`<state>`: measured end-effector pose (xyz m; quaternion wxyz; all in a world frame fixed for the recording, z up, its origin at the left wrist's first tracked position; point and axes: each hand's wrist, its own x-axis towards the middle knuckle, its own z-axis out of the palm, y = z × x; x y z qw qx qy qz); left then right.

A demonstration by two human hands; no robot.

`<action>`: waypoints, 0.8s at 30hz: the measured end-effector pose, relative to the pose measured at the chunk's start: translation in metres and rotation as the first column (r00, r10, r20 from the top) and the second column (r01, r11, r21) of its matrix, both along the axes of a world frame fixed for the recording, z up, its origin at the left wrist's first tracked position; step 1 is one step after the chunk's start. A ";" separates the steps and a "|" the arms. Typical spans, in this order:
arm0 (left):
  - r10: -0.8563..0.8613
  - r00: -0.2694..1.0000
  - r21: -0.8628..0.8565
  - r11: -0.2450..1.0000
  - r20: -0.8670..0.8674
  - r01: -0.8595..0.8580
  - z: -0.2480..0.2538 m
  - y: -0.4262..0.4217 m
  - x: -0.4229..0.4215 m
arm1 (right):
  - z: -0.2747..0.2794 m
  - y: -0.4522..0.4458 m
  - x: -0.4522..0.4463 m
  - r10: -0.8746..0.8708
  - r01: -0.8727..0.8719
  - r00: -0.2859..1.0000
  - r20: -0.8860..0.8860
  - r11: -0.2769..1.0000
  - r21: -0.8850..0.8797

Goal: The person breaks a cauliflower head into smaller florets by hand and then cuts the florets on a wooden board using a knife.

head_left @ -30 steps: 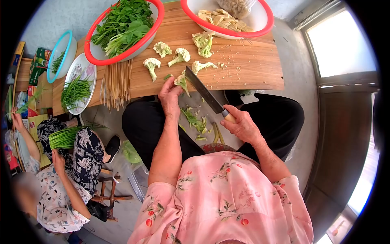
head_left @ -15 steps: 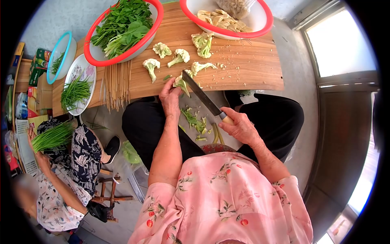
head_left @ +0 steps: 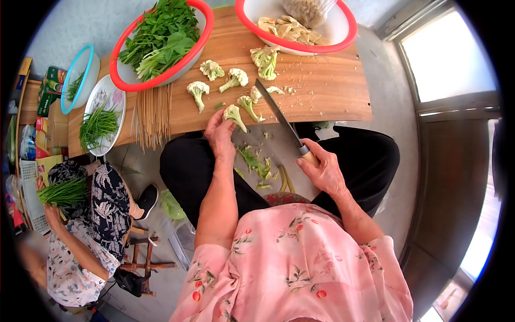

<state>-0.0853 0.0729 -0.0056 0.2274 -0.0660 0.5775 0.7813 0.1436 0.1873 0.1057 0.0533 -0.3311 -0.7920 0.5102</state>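
My left hand [head_left: 220, 134] is closed on a small cauliflower floret [head_left: 234, 116] at the near edge of the wooden table [head_left: 322, 80]. In my right hand [head_left: 323, 168] is the wooden handle of a knife [head_left: 280, 114]; its blade points up and left, apart from the held floret. Another floret [head_left: 250, 107] lies between the held one and the blade. Several more lie farther back, among them a large piece [head_left: 265, 62] and a floret near my left hand [head_left: 198, 94]. White crumbs are scattered on the right of the table.
A red-rimmed bowl of leafy greens [head_left: 161, 40] and a red-rimmed bowl of pale pieces [head_left: 295, 32] stand at the back. Thin sticks [head_left: 152, 115] overhang the near edge beside an oval plate [head_left: 107, 115]. At the left a seated person [head_left: 75, 257] holds green stalks [head_left: 64, 193].
One floret has become two separate pieces, with one in my left hand. The knife blade has moved away to the right. The other person's green stalks have moved left and down.
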 end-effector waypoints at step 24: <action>-0.151 0.968 0.384 0.921 0.200 0.065 0.023 -0.006 0.007 | -0.128 0.078 -0.018 -0.575 0.425 0.818 0.033 0.642 0.639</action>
